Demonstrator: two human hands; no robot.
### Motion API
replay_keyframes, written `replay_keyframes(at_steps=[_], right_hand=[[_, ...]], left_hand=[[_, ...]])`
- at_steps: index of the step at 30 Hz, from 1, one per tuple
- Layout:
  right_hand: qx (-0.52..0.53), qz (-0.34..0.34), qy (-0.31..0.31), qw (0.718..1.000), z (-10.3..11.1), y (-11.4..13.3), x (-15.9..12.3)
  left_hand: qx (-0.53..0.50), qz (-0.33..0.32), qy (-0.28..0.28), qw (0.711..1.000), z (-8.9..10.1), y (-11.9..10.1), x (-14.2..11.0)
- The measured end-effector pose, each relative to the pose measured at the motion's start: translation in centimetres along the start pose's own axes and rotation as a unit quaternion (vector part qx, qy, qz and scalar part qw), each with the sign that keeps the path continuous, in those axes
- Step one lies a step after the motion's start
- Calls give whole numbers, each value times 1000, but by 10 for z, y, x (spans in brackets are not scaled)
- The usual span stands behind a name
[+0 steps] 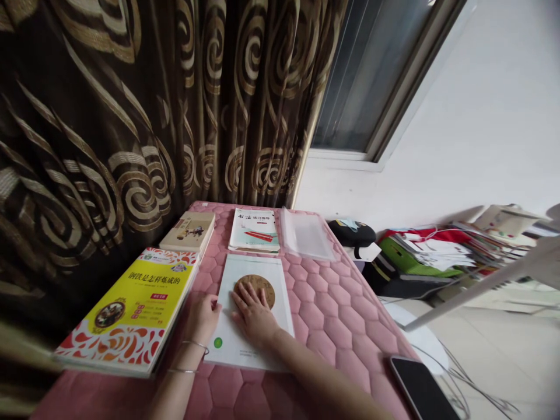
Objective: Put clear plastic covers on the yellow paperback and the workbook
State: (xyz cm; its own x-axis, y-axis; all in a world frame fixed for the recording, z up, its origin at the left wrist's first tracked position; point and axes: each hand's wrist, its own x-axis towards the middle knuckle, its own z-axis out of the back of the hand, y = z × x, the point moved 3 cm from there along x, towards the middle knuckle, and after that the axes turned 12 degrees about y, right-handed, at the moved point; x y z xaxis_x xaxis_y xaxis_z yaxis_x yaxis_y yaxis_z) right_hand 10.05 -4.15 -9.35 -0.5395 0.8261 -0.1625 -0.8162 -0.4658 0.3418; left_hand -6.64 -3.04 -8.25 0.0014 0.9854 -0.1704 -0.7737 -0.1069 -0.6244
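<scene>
A white book (258, 271) with a brown round picture on its cover lies flat on the pink quilted surface. My right hand (254, 313) rests on this cover with its fingers spread. At the book's left edge is my left hand (205, 315), its fingers curled in; whether it pinches the edge cannot be made out. Two thin bracelets circle the left wrist. Close to that hand, on the left, lies a stack topped by a yellow book (144, 291) with red and orange patterns.
Farther back are a beige book (190, 228), a calligraphy book (254, 230) and clear plastic covers (308, 236). A phone (422, 388) lies at the right edge. Patterned curtains (210, 105) hang behind. Piled papers (433, 251) and a white stand (472, 286) are on the right.
</scene>
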Motion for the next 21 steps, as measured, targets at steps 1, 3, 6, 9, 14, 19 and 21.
replay_keyframes(at_steps=[1, 3, 6, 9, 14, 19, 21], right_hand=[[-3, 23, 3, 1000, 1, 4, 6], [-7, 56, 12, 998, 3, 10, 19], [-16, 71, 24, 997, 10, 11, 44], [-24, 49, 18, 998, 19, 1, 68], [-9, -51, -31, 998, 33, -37, 88], [2, -117, -49, 992, 43, -67, 78], [-1, -107, -45, 993, 43, -64, 70]], left_hand=[[8, 0, -1, 1000, -1, 0, 1], [22, 0, -4, 1000, -3, 2, 2], [38, -1, -7, 999, -5, 5, 3], [46, -1, -4, 999, -5, 6, 3], [52, 0, 5, 999, -5, 6, 4], [60, 1, 13, 998, -4, 6, 3], [77, -1, 20, 997, -3, 4, 3]])
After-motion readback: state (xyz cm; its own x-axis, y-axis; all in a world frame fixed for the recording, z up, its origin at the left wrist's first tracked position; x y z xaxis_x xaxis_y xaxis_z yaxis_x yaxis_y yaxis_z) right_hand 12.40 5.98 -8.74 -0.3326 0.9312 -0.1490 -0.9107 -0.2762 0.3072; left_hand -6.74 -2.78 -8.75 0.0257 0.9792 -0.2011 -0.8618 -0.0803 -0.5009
